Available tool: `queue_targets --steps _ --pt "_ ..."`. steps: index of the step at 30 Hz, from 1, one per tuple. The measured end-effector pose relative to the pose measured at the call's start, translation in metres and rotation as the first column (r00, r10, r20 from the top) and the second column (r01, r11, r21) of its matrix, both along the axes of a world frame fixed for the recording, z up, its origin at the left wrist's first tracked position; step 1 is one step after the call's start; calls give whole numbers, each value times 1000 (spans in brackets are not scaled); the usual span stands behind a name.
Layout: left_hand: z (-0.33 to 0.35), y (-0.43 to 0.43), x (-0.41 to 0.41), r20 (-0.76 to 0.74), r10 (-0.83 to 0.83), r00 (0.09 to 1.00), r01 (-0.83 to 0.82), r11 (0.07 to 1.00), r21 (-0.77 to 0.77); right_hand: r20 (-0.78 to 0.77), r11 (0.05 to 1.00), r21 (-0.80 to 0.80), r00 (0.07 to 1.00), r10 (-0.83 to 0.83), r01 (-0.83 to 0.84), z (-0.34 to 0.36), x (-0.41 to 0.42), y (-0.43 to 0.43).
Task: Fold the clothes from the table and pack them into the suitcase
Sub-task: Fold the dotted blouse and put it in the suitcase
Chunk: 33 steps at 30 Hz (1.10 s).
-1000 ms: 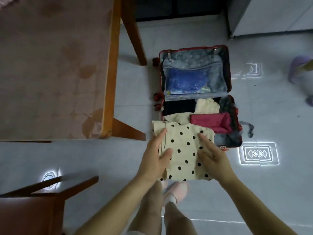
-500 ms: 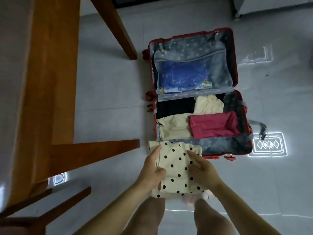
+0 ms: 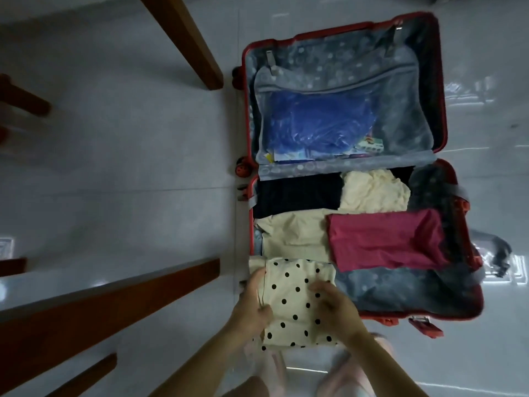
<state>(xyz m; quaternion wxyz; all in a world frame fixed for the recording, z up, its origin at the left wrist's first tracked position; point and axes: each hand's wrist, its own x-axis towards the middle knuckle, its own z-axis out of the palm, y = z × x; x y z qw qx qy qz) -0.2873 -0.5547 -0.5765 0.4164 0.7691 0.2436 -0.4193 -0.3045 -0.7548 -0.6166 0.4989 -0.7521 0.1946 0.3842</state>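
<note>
Now both hands — left hand (image 3: 252, 306) and right hand (image 3: 336, 309) — have their fingers curled on the side edges of the folded cream garment with black polka dots (image 3: 294, 296), held over the near left corner of the open red hard-shell suitcase (image 3: 329, 58). I would lower it flat onto the bare grey lining (image 3: 386, 290), keeping the fold tight — no writing is readable.

Light was dim and bluish, glare patched the floor (image 3: 128, 173) right of the right hand (image 3: 335, 308), and edges blurred.

Arms outstretched, left hand (image 3: 252, 308) and right hand (image 3: 335, 308) each grip the folded garment (image 3: 292, 296).
</note>
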Motion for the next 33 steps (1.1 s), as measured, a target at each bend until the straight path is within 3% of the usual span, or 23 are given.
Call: queue_targets --steps 5,12,20,24,28,31,33 --pt "-85 3 19 -40 -68 997 73 991 113 28 999 -30 999 36 -35 -83 19 9" --pt "-169 8 10 -106 -211 972 231 942 245 -30 963 -96 968 248 -250 -163 7 13" --pt "-208 -7 7 -342 -266 901 368 887 279 -200 807 -238 840 504 -541 -199 -4 24" --pt "-205 -10 17 -401 -235 886 352 902 249 -246 823 -190 837 488 -536 -200 -2 25" --pt "-167 -9 8 -259 -306 916 366 901 233 -253 815 -235 843 475 -530 -170 -13 15" --pt "-121 -2 -11 -176 -281 944 317 918 238 -257 877 -278 910 324 -391 -138 -34 -2" --pt "-88 3 -23 -159 -250 955 285 925 253 -237 882 -284 918 316 -377 -112 -46 -12"
